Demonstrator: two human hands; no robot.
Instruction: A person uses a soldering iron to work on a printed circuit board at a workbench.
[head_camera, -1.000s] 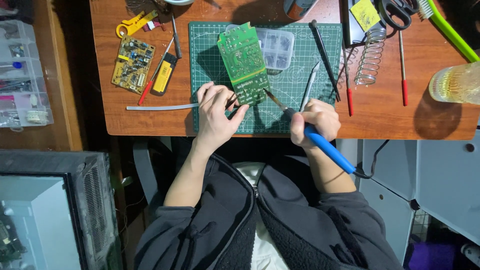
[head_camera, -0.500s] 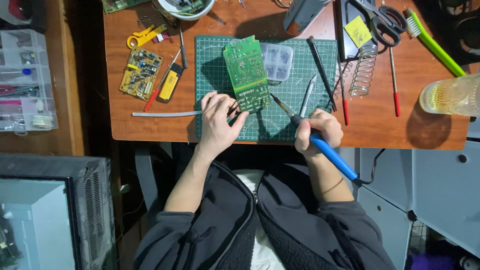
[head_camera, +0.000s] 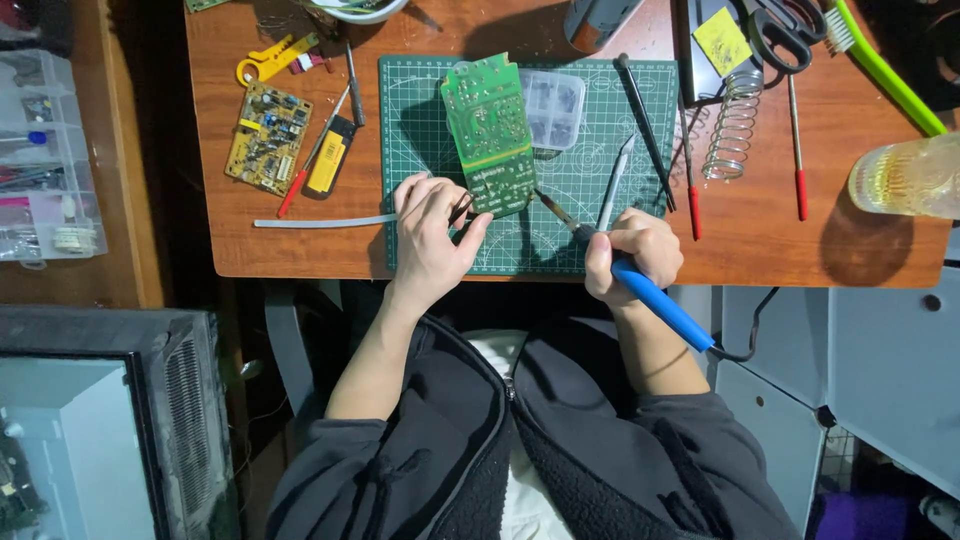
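Hands work at the near edge of a green cutting mat (head_camera: 590, 160): the right hand (head_camera: 625, 255) grips a blue-handled soldering iron (head_camera: 640, 285), its tip angled toward a green circuit board (head_camera: 487, 130) while the left hand (head_camera: 432, 228) pinches that board's near corner; beyond lies a clear parts box (head_camera: 553, 108)

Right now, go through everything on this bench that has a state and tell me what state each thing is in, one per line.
green circuit board: solder side up on the cutting mat, near end held
left hand: gripping tweezers at the board's near edge
right hand: closed on the blue soldering iron
soldering iron tip: beside the board's near corner, contact unclear
yellow circuit board: component side up, untouched
scissors: closed
clear parts box: lid shut
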